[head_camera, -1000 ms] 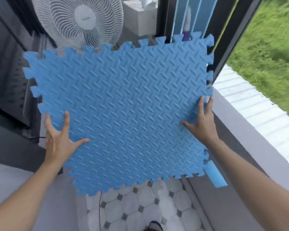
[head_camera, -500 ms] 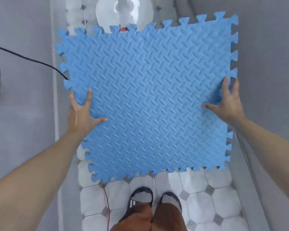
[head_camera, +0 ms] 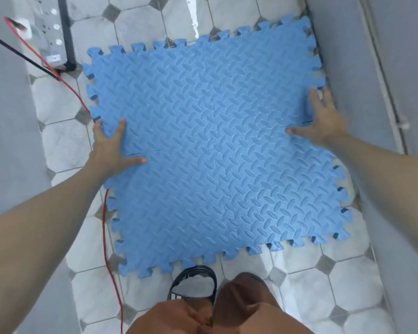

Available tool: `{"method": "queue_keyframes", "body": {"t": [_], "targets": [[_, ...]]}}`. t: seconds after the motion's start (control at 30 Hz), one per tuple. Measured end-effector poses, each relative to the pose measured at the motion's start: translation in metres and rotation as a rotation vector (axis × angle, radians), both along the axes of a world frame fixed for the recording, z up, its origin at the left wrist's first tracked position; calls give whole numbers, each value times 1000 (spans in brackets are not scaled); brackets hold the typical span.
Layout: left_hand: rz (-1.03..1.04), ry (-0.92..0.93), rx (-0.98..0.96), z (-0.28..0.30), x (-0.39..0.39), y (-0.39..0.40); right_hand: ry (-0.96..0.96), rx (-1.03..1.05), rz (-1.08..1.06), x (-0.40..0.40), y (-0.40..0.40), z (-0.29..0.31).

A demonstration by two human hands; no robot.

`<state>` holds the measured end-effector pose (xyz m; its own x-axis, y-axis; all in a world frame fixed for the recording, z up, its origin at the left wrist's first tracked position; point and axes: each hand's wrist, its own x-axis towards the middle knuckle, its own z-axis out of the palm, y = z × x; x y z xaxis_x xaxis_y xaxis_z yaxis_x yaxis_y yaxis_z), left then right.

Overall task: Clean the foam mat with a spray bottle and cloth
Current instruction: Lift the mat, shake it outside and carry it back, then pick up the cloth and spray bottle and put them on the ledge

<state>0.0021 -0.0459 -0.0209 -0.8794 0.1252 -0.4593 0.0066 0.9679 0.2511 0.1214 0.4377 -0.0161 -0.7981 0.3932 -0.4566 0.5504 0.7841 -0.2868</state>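
Observation:
A blue foam mat of interlocking tiles with toothed edges lies nearly flat just above the tiled floor, filling the middle of the view. My left hand grips its left edge, thumb on top and fingers curled under. My right hand holds the right edge, fingers spread over the top. No spray bottle or cloth is in sight.
White octagonal floor tiles run between grey walls on the left and right. A red cable and a black cable cross the floor at left. A power strip lies at the top left. My feet stand below the mat.
The mat has come down from upright in front of a fan to almost flat over the floor. My view has tilted downward and both hands kept their hold on its sides.

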Motion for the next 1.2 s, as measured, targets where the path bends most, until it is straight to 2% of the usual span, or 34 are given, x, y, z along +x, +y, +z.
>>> {"method": "queue_keyframes", "body": {"t": [0.1, 0.2, 0.37, 0.43, 0.63, 0.77, 0.87, 1.0, 1.2], "targets": [[-54, -45, -140, -3, 1, 4, -128, 21, 137, -1, -9, -6], [-129, -59, -236, 19, 18, 28, -188, 38, 182, 14, -25, 10], [-270, -18, -209, 101, 52, 82, -178, 58, 129, 57, -51, 89], [-325, -47, -164, 147, 71, 103, -160, -2, 47, 82, -64, 135], [-552, -147, -108, 300, 135, 161, -150, -150, -366, 187, -90, 277], [-687, -132, -85, 372, 151, 204, -159, -185, -605, 256, -105, 353], [-808, -94, -45, 403, 163, 234, -115, -234, -897, 309, -115, 381], [-1086, -70, -65, 429, 190, 266, -53, -321, -1372, 386, -145, 399], [-1477, -14, -160, 437, 268, 297, -77, -299, -1824, 517, -254, 411]]}}
